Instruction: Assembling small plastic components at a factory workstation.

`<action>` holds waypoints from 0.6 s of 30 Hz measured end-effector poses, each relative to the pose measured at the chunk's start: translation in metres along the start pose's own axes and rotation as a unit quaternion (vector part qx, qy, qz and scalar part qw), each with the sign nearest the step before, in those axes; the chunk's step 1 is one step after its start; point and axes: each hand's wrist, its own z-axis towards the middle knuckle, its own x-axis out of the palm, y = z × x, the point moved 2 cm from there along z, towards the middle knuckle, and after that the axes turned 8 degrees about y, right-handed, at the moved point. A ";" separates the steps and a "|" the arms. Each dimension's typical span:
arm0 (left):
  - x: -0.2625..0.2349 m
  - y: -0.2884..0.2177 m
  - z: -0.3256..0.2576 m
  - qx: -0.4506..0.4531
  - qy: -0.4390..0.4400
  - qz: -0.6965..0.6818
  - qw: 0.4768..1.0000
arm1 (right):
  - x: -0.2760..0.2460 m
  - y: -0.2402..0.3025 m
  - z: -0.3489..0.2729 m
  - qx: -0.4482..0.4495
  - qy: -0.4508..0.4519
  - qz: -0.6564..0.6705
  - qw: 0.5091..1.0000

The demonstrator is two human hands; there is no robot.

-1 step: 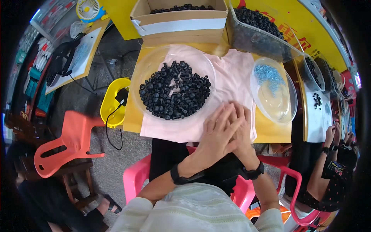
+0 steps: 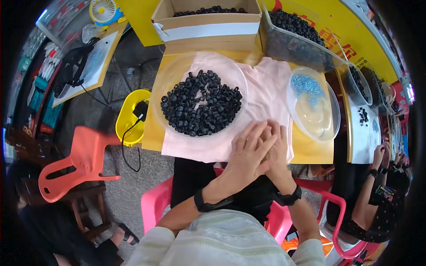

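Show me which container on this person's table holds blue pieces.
The oval clear dish right of the pink cloth: its small pieces are blue, while the round tray, cardboard box and clear bin hold black ones.

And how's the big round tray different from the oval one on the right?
The round tray is bigger; the oval tray is smaller. The round tray holds chunky black pieces; the oval tray holds tiny blue bits, bunched toward its far end. Both trays are see-through.
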 end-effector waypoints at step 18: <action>-0.142 0.070 -0.004 -0.209 -0.122 0.181 0.953 | -0.080 -0.080 0.060 0.329 0.208 0.615 0.686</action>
